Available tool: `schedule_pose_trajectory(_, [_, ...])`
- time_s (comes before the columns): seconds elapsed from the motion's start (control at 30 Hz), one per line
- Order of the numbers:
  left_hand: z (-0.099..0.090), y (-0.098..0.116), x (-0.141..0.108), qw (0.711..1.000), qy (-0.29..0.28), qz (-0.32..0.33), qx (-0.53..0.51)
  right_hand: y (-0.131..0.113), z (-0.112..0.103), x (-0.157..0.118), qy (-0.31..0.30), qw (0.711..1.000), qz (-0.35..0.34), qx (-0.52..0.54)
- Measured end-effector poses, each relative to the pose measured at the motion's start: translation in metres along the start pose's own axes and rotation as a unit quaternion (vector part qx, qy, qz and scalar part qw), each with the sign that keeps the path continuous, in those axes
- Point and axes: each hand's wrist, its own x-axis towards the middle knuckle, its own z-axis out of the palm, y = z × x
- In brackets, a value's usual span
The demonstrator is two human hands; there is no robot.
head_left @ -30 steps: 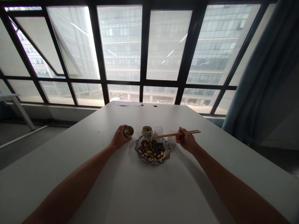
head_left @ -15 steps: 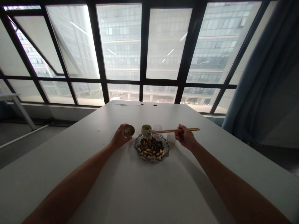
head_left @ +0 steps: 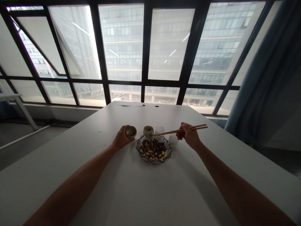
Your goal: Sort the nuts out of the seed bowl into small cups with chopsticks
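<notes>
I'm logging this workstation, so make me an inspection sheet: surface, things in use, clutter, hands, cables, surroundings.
Surface: white table, small dark mark at left.
Things in use: glass bowl of nuts and seeds; small cup; second cup behind the bowl; wooden chopsticks.
Clutter: paper at the far edge; pale translucent object beside the second cup.
Hands: left hand grips the small cup; right hand holds the chopsticks, tips near the bowl's far rim.
Cables: nothing seen on the table; floor at left too dark to tell.
Surroundings: windows, one pane tilted open; blue curtain at right.
</notes>
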Motion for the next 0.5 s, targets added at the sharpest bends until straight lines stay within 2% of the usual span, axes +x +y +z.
schedule_pose_trajectory(0.17, [-0.001, 0.001, 0.000, 1.000, -0.008, -0.014, 0.003, -0.005, 0.001, -0.002, -0.019, 1.000, 0.000, -0.012])
schedule_pose_trajectory(0.5, [0.005, -0.010, 0.001, 0.998, -0.014, -0.066, 0.004, 0.002, -0.003, 0.001, 0.005, 1.000, 0.022, 0.001])
